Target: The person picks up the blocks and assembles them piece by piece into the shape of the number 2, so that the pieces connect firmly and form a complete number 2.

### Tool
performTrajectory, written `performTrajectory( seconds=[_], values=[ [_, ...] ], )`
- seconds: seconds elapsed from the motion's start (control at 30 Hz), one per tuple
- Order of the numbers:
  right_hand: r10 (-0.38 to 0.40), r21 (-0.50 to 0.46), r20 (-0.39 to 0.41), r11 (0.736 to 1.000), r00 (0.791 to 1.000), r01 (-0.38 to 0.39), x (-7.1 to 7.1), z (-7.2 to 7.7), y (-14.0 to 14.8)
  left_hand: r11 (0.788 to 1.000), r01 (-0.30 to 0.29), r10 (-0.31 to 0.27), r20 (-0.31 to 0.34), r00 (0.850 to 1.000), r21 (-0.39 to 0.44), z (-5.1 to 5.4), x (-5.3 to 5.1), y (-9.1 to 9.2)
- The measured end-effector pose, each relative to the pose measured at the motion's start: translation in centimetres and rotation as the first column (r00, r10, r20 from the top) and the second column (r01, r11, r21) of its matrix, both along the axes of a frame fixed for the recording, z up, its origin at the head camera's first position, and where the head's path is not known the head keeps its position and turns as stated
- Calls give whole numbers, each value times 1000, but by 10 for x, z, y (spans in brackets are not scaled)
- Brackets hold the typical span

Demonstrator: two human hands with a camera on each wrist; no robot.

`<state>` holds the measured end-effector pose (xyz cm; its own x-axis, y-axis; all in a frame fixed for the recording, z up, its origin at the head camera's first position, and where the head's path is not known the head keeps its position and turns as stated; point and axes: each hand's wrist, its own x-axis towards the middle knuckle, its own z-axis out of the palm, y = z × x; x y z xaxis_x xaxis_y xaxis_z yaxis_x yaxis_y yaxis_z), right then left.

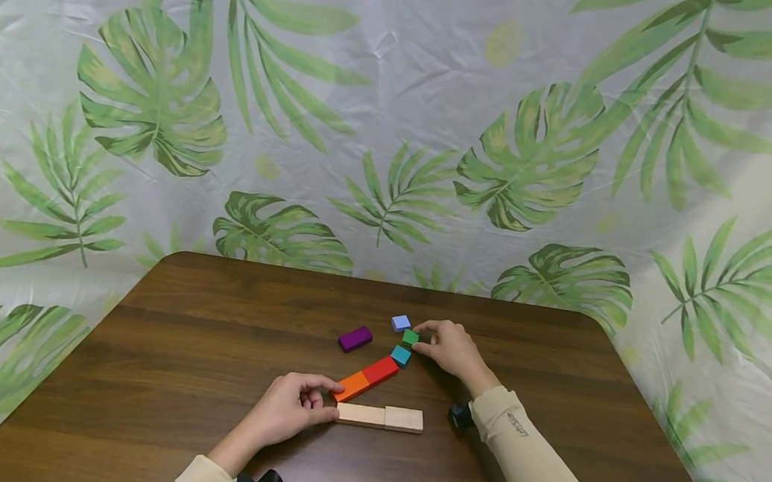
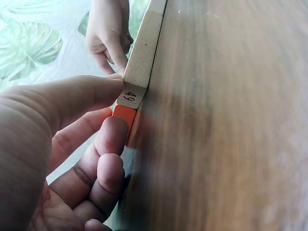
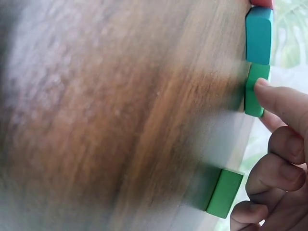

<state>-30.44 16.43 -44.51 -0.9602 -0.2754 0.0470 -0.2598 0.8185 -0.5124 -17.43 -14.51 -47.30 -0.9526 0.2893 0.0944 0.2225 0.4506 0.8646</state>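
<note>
My left hand point(image 1: 294, 408) point(image 2: 62, 139) touches the corner where the orange block point(image 1: 353, 386) point(image 2: 125, 113) meets a plain wooden block point(image 1: 360, 415) point(image 2: 144, 50). Its thumb is at the wooden end marked 49, its index finger at the orange block. A second wooden block point(image 1: 403, 420) continues that row. From the orange block, a red block point(image 1: 380, 371) and a teal block point(image 1: 401, 356) point(image 3: 259, 36) run up and right. At the teal block's far end my right hand point(image 1: 452, 350) point(image 3: 284, 144) pinches a green block point(image 1: 410, 337) point(image 3: 256, 91) between thumb and index finger.
A pale blue-looking block point(image 1: 401, 323) lies just beyond the green one. The purple block point(image 1: 355, 339) is left of the line. In the right wrist view, another green block point(image 3: 224, 192) stands apart. A leaf-patterned cloth point(image 1: 408, 123) hangs behind the brown table point(image 1: 219, 319).
</note>
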Motion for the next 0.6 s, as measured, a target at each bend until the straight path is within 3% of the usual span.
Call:
performTrajectory(
  seconds=[0.3,0.6],
  values=[
    [34,-21,25,999,999,-33,-1,3,-3,1000,-3,3,2,1000,-31,-1,0,0],
    [58,-17,38,998,998,-58,-3,4,-4,1000,2,-2,-2,1000,-11,0,0,0]
  ],
)
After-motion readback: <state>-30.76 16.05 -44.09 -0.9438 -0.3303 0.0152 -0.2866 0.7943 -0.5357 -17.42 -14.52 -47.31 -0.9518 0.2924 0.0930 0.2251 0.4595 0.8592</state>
